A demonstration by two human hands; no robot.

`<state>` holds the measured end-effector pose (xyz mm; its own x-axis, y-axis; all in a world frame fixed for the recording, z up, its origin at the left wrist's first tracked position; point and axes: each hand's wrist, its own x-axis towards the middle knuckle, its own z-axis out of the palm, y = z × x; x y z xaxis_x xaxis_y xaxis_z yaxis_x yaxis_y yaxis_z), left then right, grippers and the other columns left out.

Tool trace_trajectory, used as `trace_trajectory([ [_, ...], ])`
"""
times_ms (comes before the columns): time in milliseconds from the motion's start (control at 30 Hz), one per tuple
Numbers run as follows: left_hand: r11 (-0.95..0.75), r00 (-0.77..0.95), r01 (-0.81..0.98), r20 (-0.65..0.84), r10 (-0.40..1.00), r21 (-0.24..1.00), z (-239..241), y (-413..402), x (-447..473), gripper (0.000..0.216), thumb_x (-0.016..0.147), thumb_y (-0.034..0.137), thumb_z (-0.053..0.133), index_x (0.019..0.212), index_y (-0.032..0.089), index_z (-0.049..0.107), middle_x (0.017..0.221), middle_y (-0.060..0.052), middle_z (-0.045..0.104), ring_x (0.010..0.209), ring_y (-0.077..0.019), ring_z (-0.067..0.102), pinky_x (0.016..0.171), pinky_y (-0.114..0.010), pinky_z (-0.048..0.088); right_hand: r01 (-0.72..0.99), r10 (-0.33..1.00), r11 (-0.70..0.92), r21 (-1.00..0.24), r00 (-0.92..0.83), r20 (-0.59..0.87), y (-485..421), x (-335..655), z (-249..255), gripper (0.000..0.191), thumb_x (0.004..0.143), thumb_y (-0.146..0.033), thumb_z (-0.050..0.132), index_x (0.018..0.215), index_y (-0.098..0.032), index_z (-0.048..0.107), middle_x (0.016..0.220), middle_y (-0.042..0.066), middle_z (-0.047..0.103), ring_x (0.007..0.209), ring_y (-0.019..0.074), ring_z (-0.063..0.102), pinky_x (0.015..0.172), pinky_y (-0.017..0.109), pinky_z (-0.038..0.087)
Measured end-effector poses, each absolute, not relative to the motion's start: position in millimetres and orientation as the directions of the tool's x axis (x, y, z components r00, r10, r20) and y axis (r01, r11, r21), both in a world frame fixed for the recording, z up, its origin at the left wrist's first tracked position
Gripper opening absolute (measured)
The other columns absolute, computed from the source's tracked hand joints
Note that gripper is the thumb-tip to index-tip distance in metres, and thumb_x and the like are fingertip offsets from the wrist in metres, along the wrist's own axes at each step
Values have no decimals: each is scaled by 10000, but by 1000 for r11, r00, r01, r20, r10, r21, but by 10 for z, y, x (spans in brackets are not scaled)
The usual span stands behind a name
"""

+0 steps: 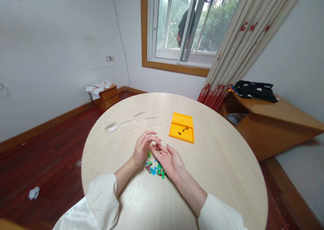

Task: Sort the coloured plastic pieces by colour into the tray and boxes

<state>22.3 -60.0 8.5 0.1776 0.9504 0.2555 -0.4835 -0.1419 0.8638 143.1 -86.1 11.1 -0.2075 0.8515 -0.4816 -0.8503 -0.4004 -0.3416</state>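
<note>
Indoors, round pale table [217, 176], colourful bricks [154, 171], reddish floor [55, 155], curtain [227, 54], window [188, 34]

Case [182, 118] behind and right of brick pile [154, 171]

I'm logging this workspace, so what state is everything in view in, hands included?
Right hand: open, palm up, small brown pieces on its fingers
Left hand: fingers bent, close to the right hand's fingers; grip unclear
Yellow case: open, more brown pieces inside
Coloured bricks: loose, clustered together
Clear plastic containers: laid out; lids unclear
Small cabinet: drawers shut
Curtain: gathered aside
Paper scrap: crumpled
</note>
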Motion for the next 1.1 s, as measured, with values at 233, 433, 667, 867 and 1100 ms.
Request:
trace_trajectory([
  [233, -36, -4, -131, 36, 999, 991, -6, -411, 153, 109, 703, 268, 529, 726, 167, 564, 499, 52, 484, 497, -105, 445, 545, -229, 346, -687, 946, -19, -727, 223, -236, -381, 2141, 82, 334, 929, -356, 352, 923, -145, 611, 1046, 121, 632, 1085, 160, 590, 1002, 341, 457],
  [433, -73, 166, 114, 54, 985, 991, -47, -420, 147, 87, 702, 223, 507, 716, 163, 568, 504, 54, 466, 502, -107, 443, 528, -223, 326, -208, 906, 141, -968, 420, 42, -149, 2418, -103, 380, 794, -544, 534, 914, -202, 648, 1108, 86, 661, 1208, 204, 506, 1052, 413, 381],
  [667, -219, 382, 362, 70, 921, 906, -99, -384, -21, 92, 715, 186, 540, 726, 127, 610, 571, 27, 518, 542, -99, 435, 543, -221, 327, 367, 965, 156, -917, 141, 221, -463, 2319, 17, 366, 776, -492, 530, 789, -166, 695, 904, 94, 712, 935, 236, 625, 905, 410, 442],
  [867, -312, 655, 405, -34, 755, 860, -25, -348, -258, 102, 692, 168, 596, 736, 112, 668, 658, -5, 590, 585, -89, 454, 561, -207, 339, 583, 915, 353, -731, -380, 139, -714, 2083, 111, 93, 742, -196, 607, 711, -159, 686, 748, 45, 664, 729, 156, 588, 705, 276, 441],
  [1100, -428, 854, 325, -67, 516, 843, 79, -375, -290, 185, 682, 308, 711, 788, 157, 727, 693, -17, 592, 642, -112, 503, 584, -207, 379, 580, 865, 393, -714, -497, 72, -736, 2015, 127, 97, 748, -157, 603, 708, -161, 691, 701, 19, 624, 665, 130, 565, 640, 245, 428],
])
